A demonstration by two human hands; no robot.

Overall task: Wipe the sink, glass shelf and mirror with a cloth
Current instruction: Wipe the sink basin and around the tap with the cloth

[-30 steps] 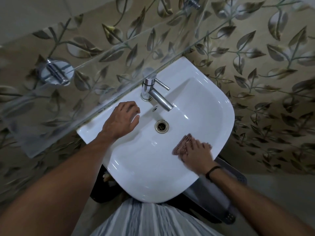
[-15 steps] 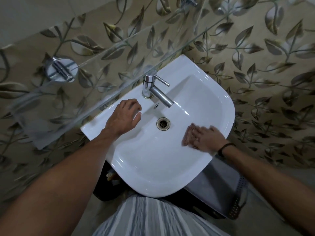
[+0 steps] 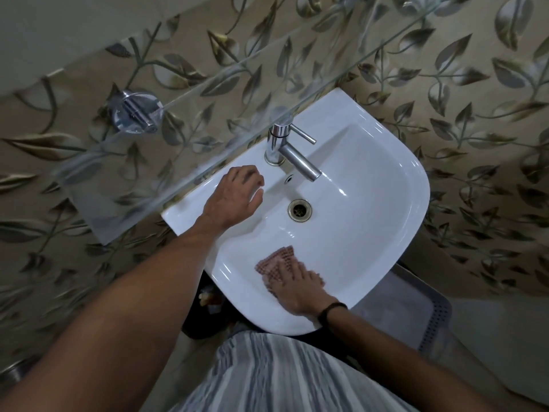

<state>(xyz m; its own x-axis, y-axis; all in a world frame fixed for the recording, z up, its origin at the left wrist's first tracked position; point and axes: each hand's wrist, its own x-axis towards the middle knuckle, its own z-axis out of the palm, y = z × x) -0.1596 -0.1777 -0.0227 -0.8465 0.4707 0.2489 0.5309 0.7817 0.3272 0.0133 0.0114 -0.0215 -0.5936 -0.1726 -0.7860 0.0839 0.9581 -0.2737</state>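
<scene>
A white ceramic sink (image 3: 386,209) fills the middle of the view, with a brass drain (image 3: 299,210) at its centre. My right hand (image 3: 297,288) presses a pinkish checked cloth (image 3: 274,260) flat against the near inner wall of the basin, fingers straight. On the sink's back left rim rests my left hand (image 3: 233,197), fingers loosely curled and holding nothing. The glass shelf (image 3: 166,162) runs diagonally above the sink's back edge. No mirror is in view.
A chrome tap (image 3: 289,153) with a side lever stands at the back of the sink. A chrome shelf bracket (image 3: 135,115) is fixed to the leaf-patterned wall tiles. A grey mat (image 3: 416,310) lies on the floor at the right, dark objects under the sink.
My right hand has slid the cloth from the basin's right side toward the near left wall. My left hand has stayed on the back rim.
</scene>
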